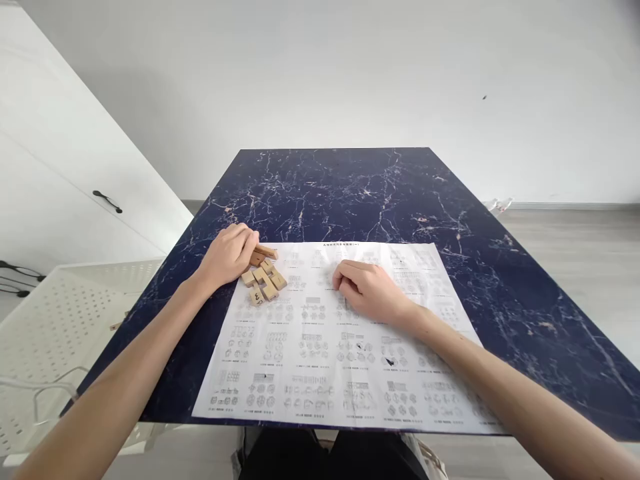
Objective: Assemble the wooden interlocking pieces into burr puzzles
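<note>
My left hand (231, 253) rests at the upper left corner of a printed paper sheet (313, 320), its fingers curled round a brown wooden block (265, 252) that sticks out on the right. Just below it lie several pale, notched wooden puzzle pieces (270, 287), grouped together; one bears dark marks. On the sheet's middle right, my right hand (373, 291) lies closed with the fingers bent under. Whatever it might hold is hidden by the fingers. Rows of small line diagrams cover the sheet.
A dark blue marbled table (330, 193) carries everything and ends near a white wall (340, 73). To the left stand a white cabinet (65, 147) with a black handle and a white perforated chair seat (60, 320). My lap (330, 457) is below the front edge.
</note>
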`<state>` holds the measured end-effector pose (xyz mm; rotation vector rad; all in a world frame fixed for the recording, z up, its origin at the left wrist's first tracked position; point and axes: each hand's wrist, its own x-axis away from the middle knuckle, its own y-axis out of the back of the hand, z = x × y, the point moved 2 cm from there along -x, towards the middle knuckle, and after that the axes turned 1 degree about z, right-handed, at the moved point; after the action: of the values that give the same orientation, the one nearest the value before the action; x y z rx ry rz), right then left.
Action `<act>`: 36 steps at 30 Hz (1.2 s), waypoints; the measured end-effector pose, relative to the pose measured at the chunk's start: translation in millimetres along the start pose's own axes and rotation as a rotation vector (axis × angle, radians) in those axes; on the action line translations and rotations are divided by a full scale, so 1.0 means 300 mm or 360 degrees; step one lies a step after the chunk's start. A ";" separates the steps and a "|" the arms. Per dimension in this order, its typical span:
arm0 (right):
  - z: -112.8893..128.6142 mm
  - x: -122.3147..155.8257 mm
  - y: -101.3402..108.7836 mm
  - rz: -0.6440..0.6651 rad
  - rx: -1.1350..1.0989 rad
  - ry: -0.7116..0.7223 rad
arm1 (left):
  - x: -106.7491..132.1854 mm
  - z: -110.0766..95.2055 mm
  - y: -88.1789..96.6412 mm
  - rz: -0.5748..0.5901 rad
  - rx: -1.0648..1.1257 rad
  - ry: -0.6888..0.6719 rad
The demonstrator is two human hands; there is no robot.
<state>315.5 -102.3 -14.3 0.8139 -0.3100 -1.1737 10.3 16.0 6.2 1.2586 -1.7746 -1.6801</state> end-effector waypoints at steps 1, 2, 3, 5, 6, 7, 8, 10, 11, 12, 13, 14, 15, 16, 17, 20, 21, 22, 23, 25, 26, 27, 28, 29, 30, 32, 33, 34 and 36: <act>0.000 0.000 0.000 -0.0001 0.0000 0.0001 | -0.001 -0.001 0.000 0.0001 -0.0014 0.0017; 0.000 -0.001 0.000 0.0001 -0.0001 0.0003 | -0.001 -0.003 0.002 -0.0003 -0.0034 0.0039; 0.000 -0.001 0.000 0.0002 -0.0002 0.0004 | 0.000 -0.005 0.003 -0.0008 -0.0055 0.0060; -0.002 -0.002 -0.001 0.0003 -0.0007 0.0004 | 0.003 -0.014 0.008 -0.0020 -0.0096 0.0105; -0.002 -0.002 -0.002 0.0004 -0.0009 0.0004 | 0.006 -0.019 0.011 -0.0025 -0.0118 0.0131; -0.003 -0.002 -0.003 0.0005 -0.0008 0.0004 | 0.009 -0.024 0.014 -0.0032 -0.0141 0.0161; -0.003 -0.002 -0.003 0.0005 -0.0006 0.0005 | 0.012 -0.029 0.017 -0.0040 -0.0168 0.0196; -0.003 -0.002 -0.003 0.0002 0.0005 0.0007 | 0.018 -0.035 0.022 -0.0057 -0.0231 0.0275; -0.002 -0.003 -0.003 0.0001 0.0010 0.0007 | 0.021 -0.037 0.024 -0.0065 -0.0264 0.0313; -0.002 -0.003 -0.003 0.0002 0.0015 0.0006 | 0.023 -0.039 0.026 -0.0073 -0.0295 0.0347; -0.001 -0.003 -0.002 0.0004 0.0018 0.0004 | 0.025 -0.040 0.027 -0.0081 -0.0324 0.0378; -0.001 -0.003 -0.002 0.0008 0.0018 0.0001 | 0.027 -0.042 0.028 -0.0090 -0.0347 0.0403; 0.000 -0.003 -0.002 0.0016 0.0015 -0.0004 | 0.029 -0.043 0.029 -0.0099 -0.0370 0.0424; 0.000 -0.002 -0.002 0.0020 0.0012 -0.0007 | 0.030 -0.045 0.030 -0.0105 -0.0398 0.0443; 0.000 -0.002 -0.002 0.0023 0.0010 -0.0007 | 0.032 -0.046 0.031 -0.0111 -0.0432 0.0463; -0.001 -0.001 -0.002 0.0016 0.0004 -0.0002 | 0.036 -0.049 0.037 -0.0147 -0.0560 0.0509; -0.002 0.000 -0.002 0.0013 0.0002 -0.0001 | 0.037 -0.049 0.039 -0.0167 -0.0592 0.0520; -0.003 0.000 -0.002 0.0013 0.0000 0.0000 | 0.038 -0.048 0.040 -0.0187 -0.0606 0.0525; -0.004 0.001 -0.002 0.0015 -0.0005 0.0000 | 0.039 -0.046 0.040 -0.0203 -0.0604 0.0523; -0.004 0.001 -0.001 0.0016 -0.0013 0.0000 | 0.041 -0.042 0.038 -0.0223 -0.0555 0.0494; -0.004 0.000 -0.001 0.0015 -0.0016 0.0000 | 0.042 -0.040 0.038 -0.0233 -0.0522 0.0473; -0.004 -0.001 -0.001 0.0014 -0.0019 0.0001 | 0.042 -0.039 0.039 -0.0244 -0.0495 0.0453; -0.003 -0.002 -0.001 0.0012 -0.0021 0.0001 | 0.042 -0.042 0.043 -0.0254 -0.0477 0.0439; -0.003 -0.003 -0.001 0.0010 -0.0024 0.0002 | 0.041 -0.048 0.050 -0.0275 -0.0464 0.0435; -0.002 -0.005 -0.001 0.0006 -0.0029 0.0003 | 0.038 -0.061 0.061 -0.0312 -0.0442 0.0441; 0.000 -0.007 0.001 -0.0004 -0.0051 0.0011 | 0.028 -0.110 0.094 -0.0425 -0.0332 0.0458; 0.001 -0.008 0.004 -0.0008 -0.0069 0.0017 | 0.019 -0.147 0.112 -0.0483 -0.0212 0.0446; 0.004 -0.008 0.008 -0.0010 -0.0092 0.0024 | 0.008 -0.192 0.127 -0.0512 -0.0072 0.0419; 0.014 -0.006 0.019 0.0007 -0.0151 0.0048 | -0.017 -0.298 0.141 -0.0429 0.0249 0.0376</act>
<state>316.2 -101.3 -7.2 0.7468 -0.2297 -1.1623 69.1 -37.2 65.6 1.7545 -1.6787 -1.4716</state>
